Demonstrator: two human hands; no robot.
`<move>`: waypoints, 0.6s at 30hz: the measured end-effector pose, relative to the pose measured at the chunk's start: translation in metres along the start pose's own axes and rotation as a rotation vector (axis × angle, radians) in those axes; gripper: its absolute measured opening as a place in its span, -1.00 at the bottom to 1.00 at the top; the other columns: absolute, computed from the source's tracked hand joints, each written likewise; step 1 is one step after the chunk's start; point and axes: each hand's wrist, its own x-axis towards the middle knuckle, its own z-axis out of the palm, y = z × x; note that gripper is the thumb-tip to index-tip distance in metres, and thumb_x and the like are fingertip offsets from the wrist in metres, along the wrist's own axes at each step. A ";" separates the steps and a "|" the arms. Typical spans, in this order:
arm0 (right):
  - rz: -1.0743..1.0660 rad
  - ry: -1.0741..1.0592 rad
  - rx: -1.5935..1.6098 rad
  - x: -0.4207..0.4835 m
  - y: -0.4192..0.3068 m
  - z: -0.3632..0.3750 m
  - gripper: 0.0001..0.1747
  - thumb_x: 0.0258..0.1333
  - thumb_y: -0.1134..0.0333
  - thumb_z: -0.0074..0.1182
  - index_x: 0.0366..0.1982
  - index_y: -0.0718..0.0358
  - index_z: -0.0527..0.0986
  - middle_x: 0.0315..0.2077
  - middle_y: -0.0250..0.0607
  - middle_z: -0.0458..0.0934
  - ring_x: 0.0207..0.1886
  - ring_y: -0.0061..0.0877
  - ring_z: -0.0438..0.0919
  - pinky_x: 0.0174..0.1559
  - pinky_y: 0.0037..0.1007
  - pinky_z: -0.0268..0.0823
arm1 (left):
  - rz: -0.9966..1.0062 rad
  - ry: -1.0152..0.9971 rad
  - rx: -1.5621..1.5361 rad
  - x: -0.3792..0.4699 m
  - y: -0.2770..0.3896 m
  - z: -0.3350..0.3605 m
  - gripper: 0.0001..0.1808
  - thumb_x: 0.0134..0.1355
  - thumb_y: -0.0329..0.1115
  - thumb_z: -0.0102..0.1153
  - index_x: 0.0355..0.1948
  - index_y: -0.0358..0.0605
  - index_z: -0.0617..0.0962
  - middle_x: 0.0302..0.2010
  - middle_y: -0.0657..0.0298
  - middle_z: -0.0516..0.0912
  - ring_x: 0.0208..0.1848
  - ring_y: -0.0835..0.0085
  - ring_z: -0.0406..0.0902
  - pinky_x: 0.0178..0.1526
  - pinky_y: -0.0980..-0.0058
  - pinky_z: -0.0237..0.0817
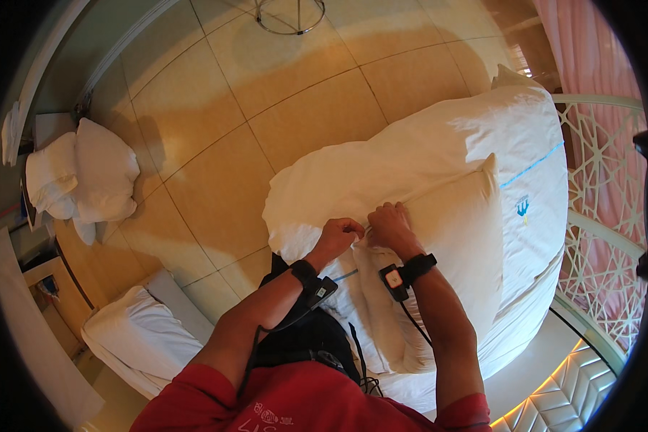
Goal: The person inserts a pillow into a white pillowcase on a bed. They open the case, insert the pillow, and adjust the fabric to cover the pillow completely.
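Note:
A white pillow [456,243] in a pillowcase lies on a bed with white bedding [335,173]. Its loose, open-looking end faces me, with bunched folds. At the near left corner of this pillow, my left hand [336,240] pinches a bit of the cloth between thumb and fingertips. Just right of it, my right hand [391,229] is curled over the pillowcase's edge, gripping the fabric. The two hands almost touch. Both wrists wear black straps with small devices and cables. My fingers hide part of the cloth edge.
Several white pillows [105,173] are piled at the left by the wall. White folded bedding [140,318] rests at the lower left. A metal stool base [291,24] stands on the tiled floor [221,146]. A lattice screen [599,178] and pink curtain [588,59] border the bed's right.

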 end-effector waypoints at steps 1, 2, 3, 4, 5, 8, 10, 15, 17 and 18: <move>-0.001 0.003 0.000 -0.004 0.001 -0.002 -0.77 -0.23 0.20 0.28 -0.45 0.13 0.68 -0.33 -0.17 0.67 -0.06 -0.31 0.56 0.10 -0.15 0.26 | -0.001 0.002 -0.019 -0.002 0.004 0.002 -0.89 0.21 -0.50 0.15 -0.27 -0.22 0.65 -0.38 0.31 0.65 -0.26 0.54 0.58 -0.16 0.52 0.42; -0.028 0.044 0.004 -0.012 0.004 -0.004 -0.77 -0.24 0.20 0.29 -0.46 0.14 0.67 -0.37 -0.19 0.66 -0.09 -0.30 0.57 0.07 -0.19 0.28 | -0.062 0.036 -0.102 -0.006 0.008 0.004 -0.90 0.22 -0.45 0.17 -0.27 -0.22 0.65 -0.38 0.32 0.64 -0.28 0.55 0.56 -0.16 0.51 0.42; -0.051 0.074 0.000 -0.023 0.008 -0.006 -0.77 -0.25 0.19 0.29 -0.48 0.15 0.67 -0.40 -0.20 0.66 -0.12 -0.30 0.59 0.04 -0.22 0.30 | -0.140 0.063 -0.211 -0.008 0.012 0.004 -0.89 0.22 -0.41 0.20 -0.27 -0.22 0.64 -0.39 0.33 0.64 -0.31 0.56 0.55 -0.17 0.51 0.42; -0.073 0.106 -0.004 -0.034 0.011 -0.010 -0.77 -0.26 0.19 0.29 -0.50 0.16 0.67 -0.44 -0.21 0.66 -0.15 -0.30 0.60 0.01 -0.25 0.32 | -0.199 0.076 -0.347 -0.010 0.017 0.003 -0.87 0.23 -0.36 0.23 -0.27 -0.21 0.64 -0.39 0.34 0.63 -0.33 0.58 0.54 -0.18 0.51 0.41; -0.105 0.167 0.027 -0.047 0.014 -0.013 -0.76 -0.28 0.18 0.31 -0.52 0.18 0.65 -0.45 -0.20 0.64 -0.18 -0.28 0.59 -0.02 -0.25 0.34 | -0.245 0.055 -0.266 -0.013 0.021 0.003 -0.82 0.26 -0.30 0.22 -0.21 -0.20 0.63 -0.34 0.34 0.63 -0.28 0.57 0.54 -0.14 0.50 0.42; -0.160 0.341 0.125 -0.092 0.028 -0.023 -0.73 -0.30 0.17 0.37 -0.57 0.21 0.61 -0.50 -0.19 0.59 -0.26 -0.25 0.56 -0.12 -0.25 0.36 | -0.298 -0.061 -0.117 -0.020 0.028 0.012 -0.69 0.34 -0.17 0.20 -0.06 -0.18 0.60 -0.20 0.33 0.63 -0.14 0.57 0.55 -0.05 0.47 0.43; -0.163 0.456 0.230 -0.126 0.035 -0.030 -0.72 -0.29 0.19 0.40 -0.60 0.22 0.59 -0.54 -0.18 0.56 -0.31 -0.25 0.54 -0.18 -0.23 0.35 | -0.313 -0.139 -0.022 -0.026 0.030 0.029 -0.63 0.35 -0.14 0.18 0.02 -0.19 0.59 -0.11 0.32 0.62 -0.08 0.57 0.54 -0.01 0.45 0.41; -0.062 0.697 0.355 -0.209 0.052 -0.036 -0.72 -0.39 0.32 0.47 -0.60 0.25 0.56 -0.58 -0.20 0.50 -0.38 -0.24 0.49 -0.26 -0.26 0.32 | -0.323 -0.375 0.019 -0.048 0.039 0.081 -0.48 0.36 -0.12 0.16 0.22 -0.21 0.49 0.02 0.27 0.59 0.04 0.52 0.51 0.06 0.45 0.38; -0.004 0.759 0.406 -0.243 0.057 -0.033 -0.71 -0.41 0.36 0.48 -0.59 0.26 0.57 -0.58 -0.20 0.50 -0.39 -0.24 0.48 -0.26 -0.27 0.31 | -0.331 -0.436 0.008 -0.060 0.040 0.102 -0.45 0.37 -0.10 0.14 0.26 -0.22 0.47 0.05 0.24 0.59 0.07 0.51 0.50 0.08 0.46 0.37; 0.031 0.782 0.445 -0.261 0.060 -0.030 -0.71 -0.41 0.37 0.49 -0.58 0.27 0.58 -0.58 -0.20 0.49 -0.39 -0.24 0.48 -0.26 -0.28 0.31 | -0.336 -0.462 0.011 -0.065 0.040 0.111 -0.45 0.38 -0.09 0.14 0.26 -0.23 0.47 0.07 0.23 0.59 0.09 0.50 0.50 0.09 0.45 0.37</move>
